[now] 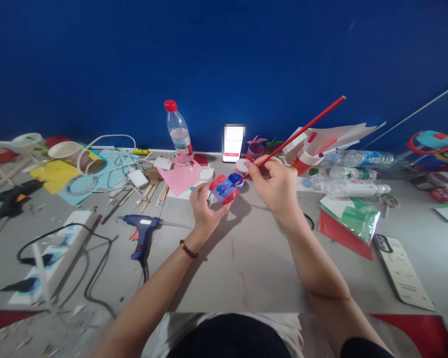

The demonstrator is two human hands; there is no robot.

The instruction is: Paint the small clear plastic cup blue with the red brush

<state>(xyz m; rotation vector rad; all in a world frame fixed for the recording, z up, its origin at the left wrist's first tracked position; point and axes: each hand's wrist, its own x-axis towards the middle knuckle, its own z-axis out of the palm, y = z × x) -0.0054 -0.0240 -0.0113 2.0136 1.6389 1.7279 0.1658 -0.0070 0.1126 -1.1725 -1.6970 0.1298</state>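
Observation:
My left hand (205, 211) holds a small painted piece (224, 190), blue in the middle with red ends, between thumb and fingers. My right hand (276, 186) grips a long red paintbrush (306, 124), its handle slanting up to the right. The brush's lower end reaches the small jar of blue paint (236, 180) just behind the piece; whether the tip is in the paint is too small to tell. Beside the jar, a white round lid (205, 173) and a pinkish lid or jar (242, 165) lie close to the hands.
A blue glue gun (144, 231) and a power strip (56, 253) with cables lie left. Behind stand a red-capped bottle (178, 129) and a lit phone (233, 144). Right are a paper cup (305, 161), plastic bottles (353, 188), a green packet (353, 219) and another phone (403, 273).

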